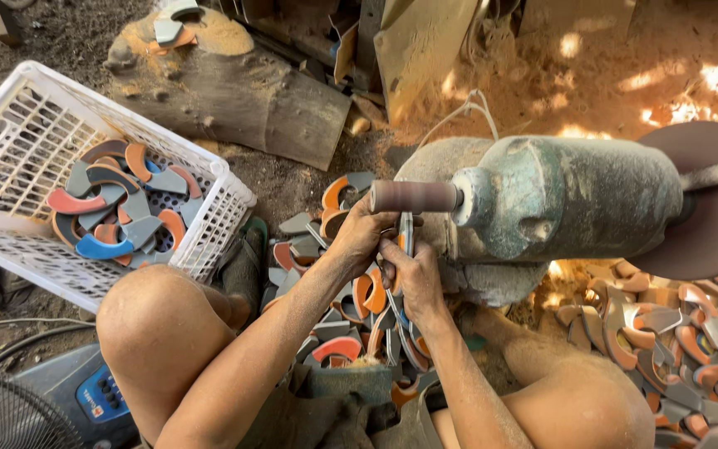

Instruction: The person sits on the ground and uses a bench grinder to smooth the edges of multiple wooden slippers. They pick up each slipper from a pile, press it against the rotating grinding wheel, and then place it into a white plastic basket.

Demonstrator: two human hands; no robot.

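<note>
Both of my hands hold one thin curved grey and orange piece (pixel 405 233) on edge, just under the brown sanding drum (pixel 413 196) of a green-grey motor (pixel 571 198). My left hand (pixel 362 234) grips it from the left, close below the drum. From below, my right hand (pixel 409 274) pinches the same piece. The piece's upper end sits close to the drum; whether it touches is not visible. Under my hands lies a heap of similar curved pieces (pixel 338 328) in grey, orange and red.
A white plastic basket (pixel 10 158) at left holds several curved pieces. More of them are piled at right (pixel 675 333). A large brown disc (pixel 708 199) sits on the motor's far end. A log block (pixel 226 87) lies behind; a fan (pixel 10 416) stands at bottom left. My bare knees flank the heap.
</note>
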